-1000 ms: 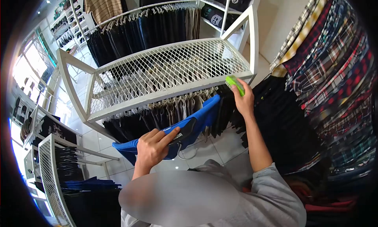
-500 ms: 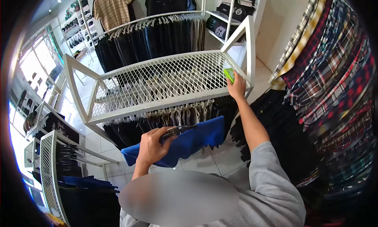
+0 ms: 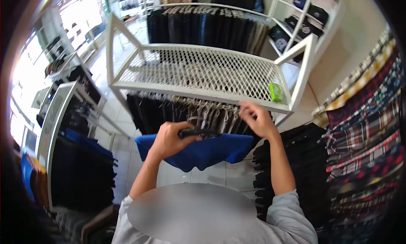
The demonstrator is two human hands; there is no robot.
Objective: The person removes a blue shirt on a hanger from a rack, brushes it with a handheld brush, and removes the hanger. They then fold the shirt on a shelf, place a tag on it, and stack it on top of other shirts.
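Note:
My left hand (image 3: 169,140) is closed around a dark piece that looks like a black hanger (image 3: 201,133). A blue garment (image 3: 203,151), probably trousers, hangs below it with a straight top edge. In front of the rack's near edge, to the right of the hanger, is my right hand (image 3: 260,121), its fingers loosely bent and apart, holding nothing. A small bright green packet (image 3: 275,92) lies on the right end of the white mesh shelf (image 3: 203,70), beyond my right hand.
Trousers on hangers (image 3: 203,115) fill the rail under the mesh shelf. Plaid shirts (image 3: 363,146) hang at the right, above black garments (image 3: 292,172). Another white rack (image 3: 57,117) with dark clothes stands left. Caps (image 3: 306,28) sit on shelves behind.
My right hand has let go of the green packet, left it on the mesh shelf and drawn back toward the blue garment. My left hand still holds the hanger. The view has shifted.

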